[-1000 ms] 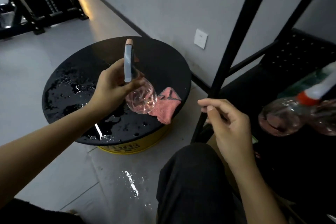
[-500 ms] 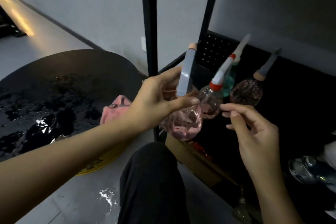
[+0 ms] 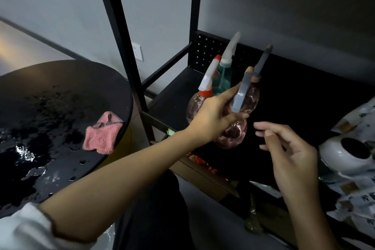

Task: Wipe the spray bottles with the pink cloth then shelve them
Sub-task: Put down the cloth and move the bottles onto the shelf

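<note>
While the left hand (image 3: 215,115) grips a pink spray bottle (image 3: 233,134) at the neck, the thumb lies across the front just under the grey trigger head. The other fingers (image 3: 229,92) are curled round behind it. Bottle upright, round clear body hanging below the fist, over the front of the black shelf (image 3: 172,95). Cannot tell whether its base touches the shelf.

Right hand (image 3: 290,156): at four o'clock from the held bottle, holding nothing. Fingers loosely spread and half bent, tips near the bottle's body but apart from it.

On the shelf:
- At eleven o'clock from the held bottle, a pink bottle with red-and-white sprayer (image 3: 194,103), partly behind the left hand.
- At twelve, further back, a teal bottle (image 3: 224,79) with a white sprayer.
- At one o'clock, a second grey-topped pink bottle (image 3: 254,95), partly hidden by the held trigger head.
- At three o'clock, well apart, a white pot (image 3: 345,154).

Pink cloth (image 3: 101,136): at nine o'clock, well apart from both hands, crumpled at the rim of the wet round black table (image 3: 60,91).
</note>
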